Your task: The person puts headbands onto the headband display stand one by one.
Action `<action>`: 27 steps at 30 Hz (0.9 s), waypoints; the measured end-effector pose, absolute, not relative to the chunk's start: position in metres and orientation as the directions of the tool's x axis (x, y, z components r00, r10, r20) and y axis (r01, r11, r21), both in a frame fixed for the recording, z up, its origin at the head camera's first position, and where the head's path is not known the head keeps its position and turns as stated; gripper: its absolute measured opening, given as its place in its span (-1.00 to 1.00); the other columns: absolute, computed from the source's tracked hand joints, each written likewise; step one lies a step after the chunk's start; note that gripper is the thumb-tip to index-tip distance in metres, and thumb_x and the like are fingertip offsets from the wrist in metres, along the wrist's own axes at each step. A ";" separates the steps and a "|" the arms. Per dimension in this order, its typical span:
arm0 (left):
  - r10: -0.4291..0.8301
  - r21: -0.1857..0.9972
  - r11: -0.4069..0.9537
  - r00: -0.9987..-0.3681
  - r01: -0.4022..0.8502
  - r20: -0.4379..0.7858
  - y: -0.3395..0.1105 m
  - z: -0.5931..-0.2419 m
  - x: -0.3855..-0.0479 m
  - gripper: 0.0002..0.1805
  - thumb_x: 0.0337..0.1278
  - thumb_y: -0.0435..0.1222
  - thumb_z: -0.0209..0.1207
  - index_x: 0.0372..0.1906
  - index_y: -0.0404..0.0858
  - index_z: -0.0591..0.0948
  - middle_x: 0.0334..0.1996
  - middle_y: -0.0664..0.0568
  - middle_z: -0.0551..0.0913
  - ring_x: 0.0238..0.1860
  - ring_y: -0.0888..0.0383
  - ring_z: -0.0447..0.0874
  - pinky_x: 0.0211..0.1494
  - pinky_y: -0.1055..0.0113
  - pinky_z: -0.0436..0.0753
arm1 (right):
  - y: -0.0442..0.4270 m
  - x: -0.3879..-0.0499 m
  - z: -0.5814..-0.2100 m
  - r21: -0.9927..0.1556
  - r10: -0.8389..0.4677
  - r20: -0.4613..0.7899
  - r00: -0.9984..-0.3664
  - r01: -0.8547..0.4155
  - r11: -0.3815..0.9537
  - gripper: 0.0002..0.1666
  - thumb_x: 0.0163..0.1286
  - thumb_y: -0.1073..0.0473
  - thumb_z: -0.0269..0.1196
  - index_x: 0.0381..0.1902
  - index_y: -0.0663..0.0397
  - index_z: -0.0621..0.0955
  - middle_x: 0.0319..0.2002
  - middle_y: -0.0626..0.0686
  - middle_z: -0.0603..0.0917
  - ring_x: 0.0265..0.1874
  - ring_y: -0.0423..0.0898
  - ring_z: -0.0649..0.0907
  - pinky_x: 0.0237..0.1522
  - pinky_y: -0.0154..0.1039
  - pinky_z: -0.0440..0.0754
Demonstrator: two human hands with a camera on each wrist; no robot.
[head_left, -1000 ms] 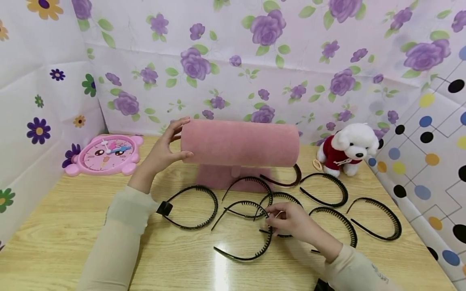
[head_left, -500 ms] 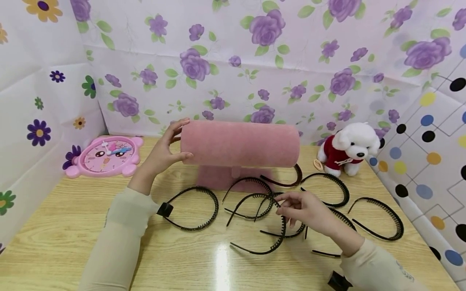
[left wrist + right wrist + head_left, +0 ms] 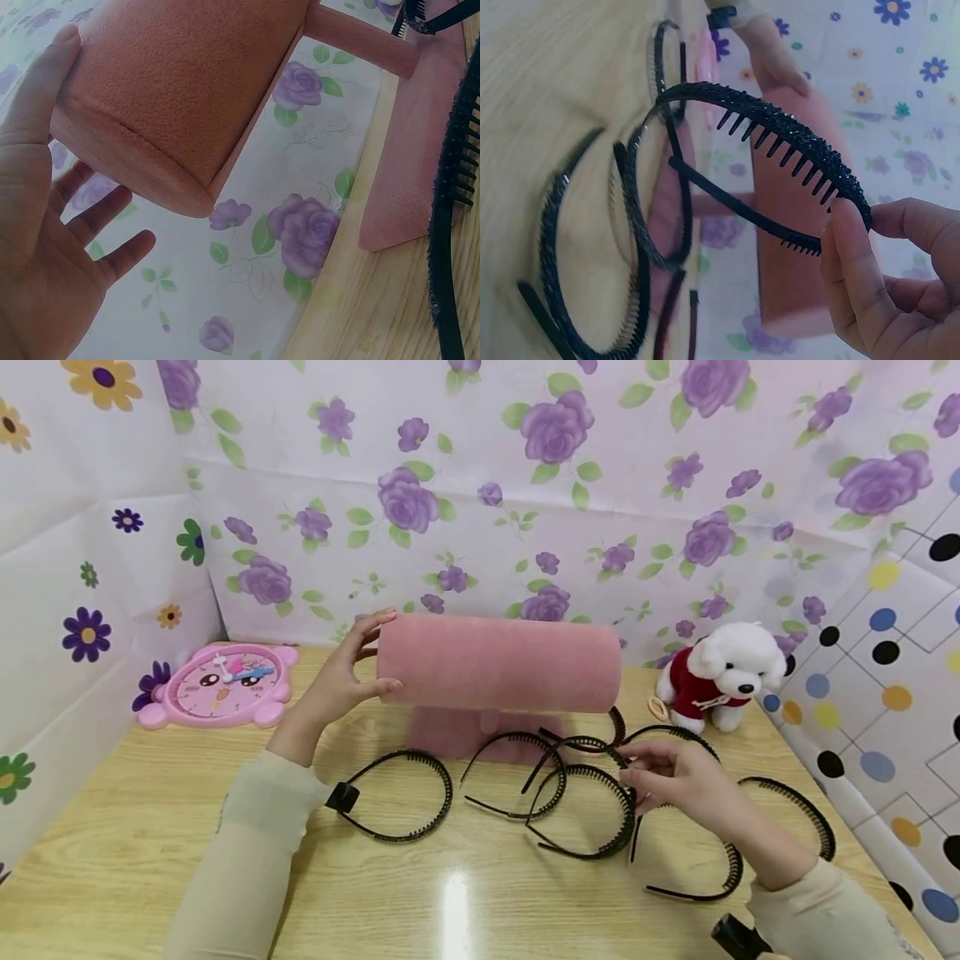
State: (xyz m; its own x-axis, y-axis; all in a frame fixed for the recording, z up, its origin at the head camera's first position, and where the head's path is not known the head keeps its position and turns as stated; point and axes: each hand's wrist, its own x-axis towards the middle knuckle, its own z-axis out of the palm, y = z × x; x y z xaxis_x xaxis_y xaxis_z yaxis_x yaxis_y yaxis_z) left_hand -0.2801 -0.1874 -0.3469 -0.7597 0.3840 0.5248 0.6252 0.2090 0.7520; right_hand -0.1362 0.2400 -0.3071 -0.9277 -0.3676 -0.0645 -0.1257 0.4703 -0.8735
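In the head view my right hand [image 3: 678,777] is above the table, right of the middle. It pinches a black toothed headband [image 3: 787,126] between thumb and fingers; the right wrist view shows its glittery outer face and raised arc. My left hand [image 3: 341,681] holds the left end of the pink roll-topped display stand [image 3: 498,662], thumb on the front and fingers by the top. Up close in the left wrist view, several fingers spread apart from the roll's end. Several similar headbands lie in front of the stand, including a left headband [image 3: 448,789] and a right headband [image 3: 738,868].
A pink cartoon clock [image 3: 225,689] lies at the back left of the wooden table [image 3: 375,893]. At the back right sit a white toy dog [image 3: 697,681] in red and a small beige ring [image 3: 654,707]. Flowered cloth [image 3: 495,552] hangs close behind the stand.
My right hand has moved right and slightly upward in the head view, carrying the pinched headband with it. My left hand keeps its place at the stand's end.
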 end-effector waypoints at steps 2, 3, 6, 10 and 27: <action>0.384 0.750 0.208 -0.758 0.628 0.528 -0.186 -0.346 -0.281 -0.07 -0.05 -0.47 0.37 0.45 -0.14 0.17 0.49 -0.06 0.13 0.44 -0.19 0.16 0.38 -0.14 0.26 | 0.246 -0.136 -0.304 -0.873 -0.352 -0.058 -0.934 -0.124 0.472 -0.52 0.41 0.31 0.13 0.16 0.60 0.38 -0.24 0.23 0.68 -0.45 -0.17 0.72 -0.35 -0.14 0.73; 0.384 0.750 0.207 -0.757 0.628 0.528 -0.186 -0.346 -0.281 -0.07 -0.05 -0.47 0.37 0.45 -0.14 0.17 0.49 -0.05 0.12 0.44 -0.19 0.16 0.37 -0.14 0.26 | 0.249 -0.136 -0.302 -0.873 -0.347 -0.060 -0.936 -0.120 0.473 -0.52 0.42 0.32 0.11 0.17 0.61 0.37 -0.22 0.24 0.69 -0.45 -0.17 0.72 -0.34 -0.15 0.73; 0.384 0.754 0.207 -0.760 0.624 0.524 -0.185 -0.346 -0.282 -0.07 -0.05 -0.48 0.36 0.45 -0.12 0.17 0.50 -0.02 0.12 0.44 -0.17 0.16 0.36 -0.12 0.27 | 0.256 -0.138 -0.298 -0.863 -0.336 -0.067 -0.940 -0.115 0.493 -0.50 0.43 0.33 0.08 0.20 0.62 0.34 -0.19 0.28 0.69 -0.42 -0.19 0.73 -0.32 -0.15 0.73; 0.384 0.759 0.203 -0.764 0.618 0.519 -0.184 -0.347 -0.283 -0.07 -0.05 -0.51 0.34 0.44 -0.11 0.18 0.50 0.00 0.11 0.44 -0.15 0.16 0.37 -0.10 0.27 | 0.265 -0.143 -0.295 -0.844 -0.321 -0.078 -0.944 -0.109 0.525 -0.50 0.44 0.32 0.06 0.21 0.63 0.34 -0.19 0.23 0.70 -0.41 -0.22 0.73 -0.31 -0.18 0.73; 0.391 0.771 0.208 -0.774 0.601 0.498 -0.187 -0.347 -0.279 -0.07 -0.02 -0.53 0.31 0.46 -0.11 0.15 0.50 -0.01 0.09 0.44 -0.15 0.16 0.34 0.01 0.28 | 0.283 -0.177 -0.265 -0.726 -0.180 -0.090 -0.979 -0.059 0.685 -0.45 0.45 0.14 0.13 0.19 0.52 0.42 -0.28 0.00 0.71 -0.44 -0.22 0.72 -0.25 -0.31 0.71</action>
State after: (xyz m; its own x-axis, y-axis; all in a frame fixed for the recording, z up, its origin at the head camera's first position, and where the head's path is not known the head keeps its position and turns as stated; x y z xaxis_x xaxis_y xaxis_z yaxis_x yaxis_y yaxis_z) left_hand -0.2786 -0.1872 -0.3466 -0.7743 0.3906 0.4979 0.6012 0.2084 0.7714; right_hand -0.1771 0.2830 -0.2652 -0.9795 -0.1804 -0.0901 -0.0594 0.6849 -0.7262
